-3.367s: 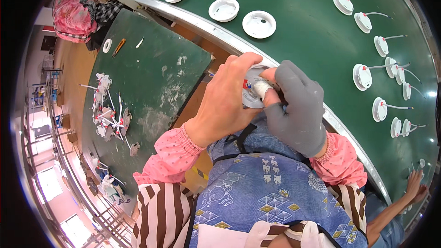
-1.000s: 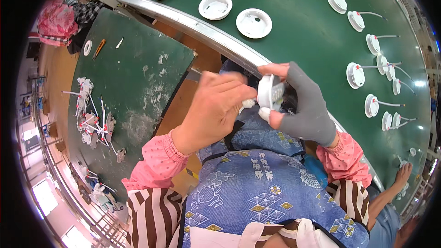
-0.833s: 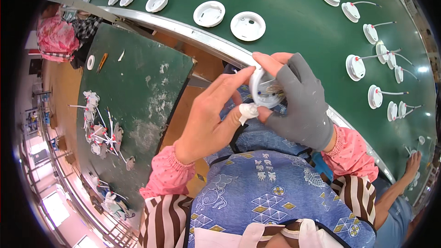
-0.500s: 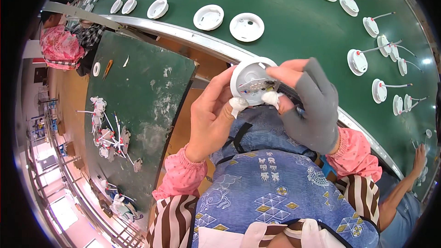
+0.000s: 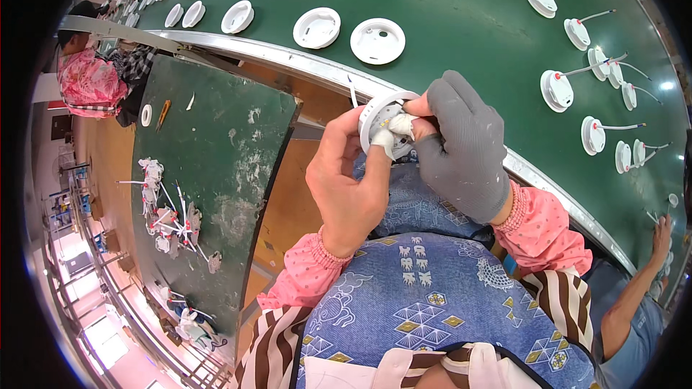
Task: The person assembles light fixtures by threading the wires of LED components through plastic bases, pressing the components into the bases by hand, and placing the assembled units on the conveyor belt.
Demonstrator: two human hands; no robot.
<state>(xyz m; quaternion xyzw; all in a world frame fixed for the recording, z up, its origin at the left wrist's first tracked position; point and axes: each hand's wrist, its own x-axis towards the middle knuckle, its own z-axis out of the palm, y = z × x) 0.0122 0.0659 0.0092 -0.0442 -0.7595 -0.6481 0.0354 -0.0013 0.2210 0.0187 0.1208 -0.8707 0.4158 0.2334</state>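
Note:
Above my lap, my left hand (image 5: 351,186) is closed round a white round lamp housing (image 5: 370,117), its taped thumb reaching inside. The housing is tilted, its hollow side toward my right hand (image 5: 465,151). That hand wears a grey glove with bare fingertips and a taped thumb. Its thumb and fingers pinch at the rim, with the thumb pressing inside. A pale board with small parts sits in the housing, mostly covered by both thumbs. From behind the rim a white cable (image 5: 352,91) sticks up.
White housings (image 5: 378,41) lie along the green belt's near side. Lamps with cables (image 5: 557,91) stand at right. A side table (image 5: 238,151) at left holds a tangled pile of cabled parts (image 5: 167,216) and an orange knife (image 5: 163,114). A co-worker's arm (image 5: 638,281) reaches in at right.
The housing has turned to a steeper tilt, and its cable now shows. The board, sticking out before, is now deeper inside. My right thumb has moved in against it; my left thumb reaches further inside.

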